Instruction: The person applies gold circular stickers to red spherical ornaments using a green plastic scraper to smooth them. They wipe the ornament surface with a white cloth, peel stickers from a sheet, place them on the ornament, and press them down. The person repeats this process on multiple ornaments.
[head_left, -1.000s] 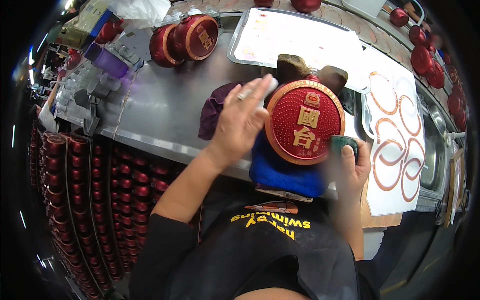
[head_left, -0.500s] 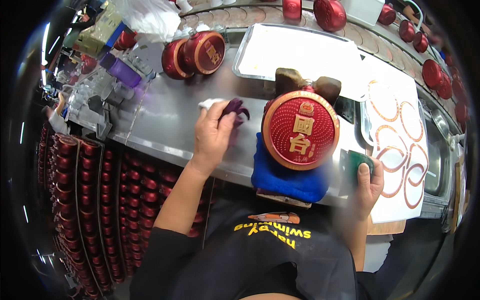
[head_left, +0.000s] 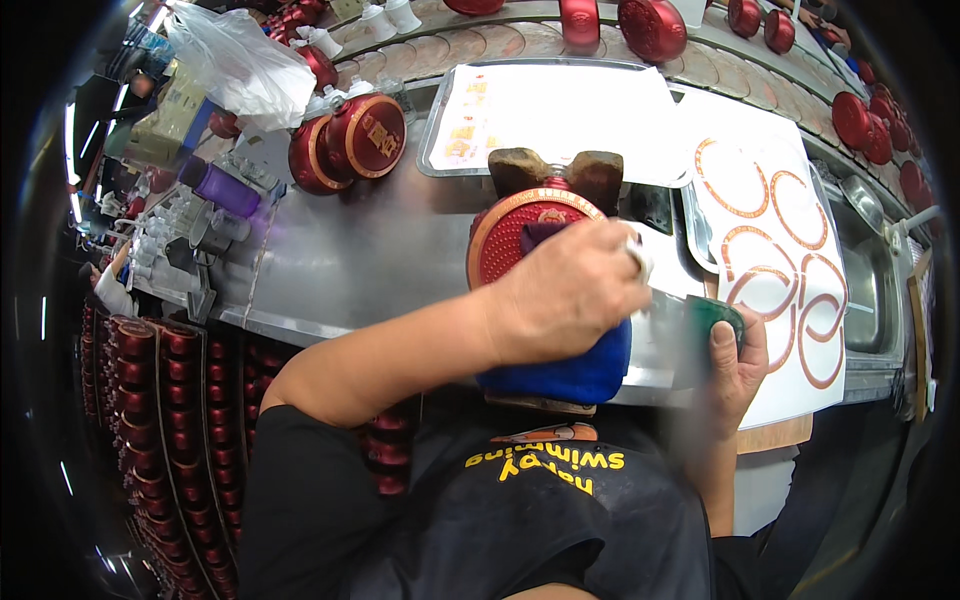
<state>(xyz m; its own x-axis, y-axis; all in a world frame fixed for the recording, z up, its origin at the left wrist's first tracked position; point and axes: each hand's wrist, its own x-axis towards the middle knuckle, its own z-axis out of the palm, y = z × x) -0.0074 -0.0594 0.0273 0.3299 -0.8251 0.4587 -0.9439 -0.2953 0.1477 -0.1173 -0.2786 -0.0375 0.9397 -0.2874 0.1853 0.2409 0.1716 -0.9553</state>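
Observation:
A round red flask-shaped bottle (head_left: 493,252) with a gold rim band lies tilted, its neck between two dark brown wooden blocks (head_left: 516,170). Beneath its near side is a folded blue towel (head_left: 575,372). My left hand (head_left: 570,290) reaches across the bottle's face, closed on a dark purple cloth (head_left: 538,234) that touches the face. A bit of white cloth (head_left: 640,260) pokes out at the other side of that fist. The hand hides most of the bottle's lettering. Right of the towel, my right hand (head_left: 738,372) grips a green-handled scraper (head_left: 720,322), its thumb on top.
A tray with a white decal sheet (head_left: 570,100) lies behind the bottle. Another sheet of orange ring decals (head_left: 745,180) is on the right, beside a sink (head_left: 875,310). Two red bottles (head_left: 365,140) stand back left, near a purple drink bottle (head_left: 225,188). Racked red bottles fill the lower left.
My left hand has swung right, from over the bare counter onto the bottle's face, carrying the purple cloth. My right hand stays with the scraper. The view has shifted slightly.

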